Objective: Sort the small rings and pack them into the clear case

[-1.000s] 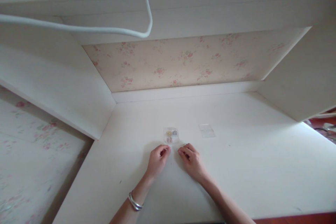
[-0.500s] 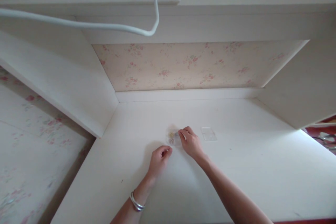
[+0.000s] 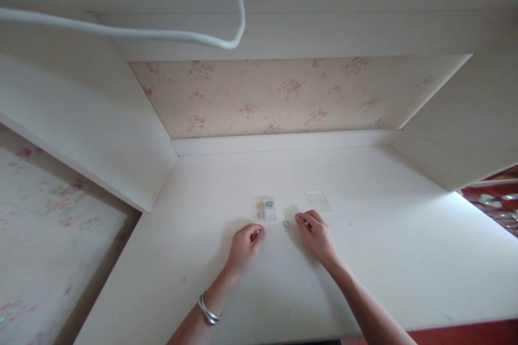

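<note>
A small clear box [image 3: 265, 218] with compartments lies on the white tabletop. Gold, dark grey and copper-coloured little pieces, perhaps rings or coils, fill several of its sections; one at the front right looks bare. My left hand [image 3: 244, 248] rests just in front of the box, thumb and fingers pinched; whatever may be between them is too small to make out. To the right of the box lies a small greenish-grey ring-like piece [image 3: 286, 223]. Close beside it, apart from it, is my right hand [image 3: 318, 237], fingertips pressed together, with any content hidden. Behind that hand lies a clear flat lid [image 3: 319, 201].
A white cable [image 3: 162, 35] hangs across the upper left, in front of the cupboard. White side panels [image 3: 93, 102] and a floral wall [image 3: 259, 97] enclose the tabletop. Metal items [image 3: 493, 202] show against red at the far right.
My right hand has moved from the box to the right and toward me. The ring-like piece now shows on the table between them. My left hand stays pinched. The view has tilted slightly down.
</note>
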Demonstrator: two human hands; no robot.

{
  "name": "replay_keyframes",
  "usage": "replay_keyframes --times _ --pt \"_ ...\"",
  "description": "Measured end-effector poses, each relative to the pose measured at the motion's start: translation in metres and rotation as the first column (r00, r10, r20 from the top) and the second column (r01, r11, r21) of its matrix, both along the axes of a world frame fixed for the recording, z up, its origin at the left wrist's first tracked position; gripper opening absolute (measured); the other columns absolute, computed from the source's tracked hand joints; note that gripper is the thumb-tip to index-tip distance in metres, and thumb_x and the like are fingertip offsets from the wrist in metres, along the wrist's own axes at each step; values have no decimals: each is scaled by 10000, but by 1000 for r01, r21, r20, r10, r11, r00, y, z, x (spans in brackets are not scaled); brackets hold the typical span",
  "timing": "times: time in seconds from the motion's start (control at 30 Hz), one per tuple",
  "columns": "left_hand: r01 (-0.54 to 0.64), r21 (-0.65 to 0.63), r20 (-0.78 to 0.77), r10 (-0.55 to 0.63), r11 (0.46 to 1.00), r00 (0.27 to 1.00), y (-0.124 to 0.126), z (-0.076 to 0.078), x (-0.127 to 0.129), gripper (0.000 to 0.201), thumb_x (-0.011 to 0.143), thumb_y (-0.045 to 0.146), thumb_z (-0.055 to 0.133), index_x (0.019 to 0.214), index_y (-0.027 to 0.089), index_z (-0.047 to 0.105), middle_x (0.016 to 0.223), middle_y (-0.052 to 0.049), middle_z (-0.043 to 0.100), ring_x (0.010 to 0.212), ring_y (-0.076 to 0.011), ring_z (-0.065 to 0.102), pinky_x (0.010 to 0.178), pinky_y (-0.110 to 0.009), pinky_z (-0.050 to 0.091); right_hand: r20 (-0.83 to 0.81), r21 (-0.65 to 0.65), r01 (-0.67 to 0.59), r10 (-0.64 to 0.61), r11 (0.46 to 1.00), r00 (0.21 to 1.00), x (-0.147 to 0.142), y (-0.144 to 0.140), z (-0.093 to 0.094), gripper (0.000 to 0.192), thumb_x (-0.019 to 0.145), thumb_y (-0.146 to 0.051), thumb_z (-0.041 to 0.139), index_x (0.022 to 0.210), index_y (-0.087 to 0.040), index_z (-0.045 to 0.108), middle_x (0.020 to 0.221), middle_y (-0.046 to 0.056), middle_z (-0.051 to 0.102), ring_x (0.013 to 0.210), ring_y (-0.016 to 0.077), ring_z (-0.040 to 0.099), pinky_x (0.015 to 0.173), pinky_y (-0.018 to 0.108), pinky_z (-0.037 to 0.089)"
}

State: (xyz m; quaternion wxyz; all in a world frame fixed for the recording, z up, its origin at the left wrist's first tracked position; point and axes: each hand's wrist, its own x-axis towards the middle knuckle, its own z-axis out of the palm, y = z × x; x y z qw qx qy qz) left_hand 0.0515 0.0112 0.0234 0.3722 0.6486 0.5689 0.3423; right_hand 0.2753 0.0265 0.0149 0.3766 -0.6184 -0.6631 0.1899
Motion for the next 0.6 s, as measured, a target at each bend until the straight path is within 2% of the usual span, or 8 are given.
replay_keyframes --times 0.17,0.3,0.43,0.6 --pt "114 56 -102 -108 992 989 -4 7 12 254 880 325 458 844 187 669 793 -25 656 691 -131 562 650 -221 410 -28 -14 -10 9 1000 1000 0 -11 -6 360 907 -433 400 860 -201 672 823 48 590 644 131 550 598 245 425" --pt "206 119 -190 -182 971 965 -5 15 28 231 894 280 446 834 196 652 779 -22 640 700 -125 568 674 -218 419 -22 4 -3 3 1000 1000 -1 -9 -7 339 910 -413 412 858 -201 671 820 43 590 641 125 545 592 240 415" --pt "263 158 -359 -192 952 913 1 18 44 233 916 271 417 853 214 634 802 -16 636 722 -124 583 678 -216 422 -45 13 4 -3 1000 999 1 -8 -9 339 910 -412 413 861 -200 673 815 44 593 630 122 544 585 237 418" --pt "315 127 -532 -203 940 822 13 18 58 230 934 299 393 964 235 612 924 -24 644 837 -148 611 698 -227 445 -61 19 17 -16 1000 998 2 -9 -9 319 908 -400 426 873 -201 673 825 40 594 655 124 559 613 233 431"
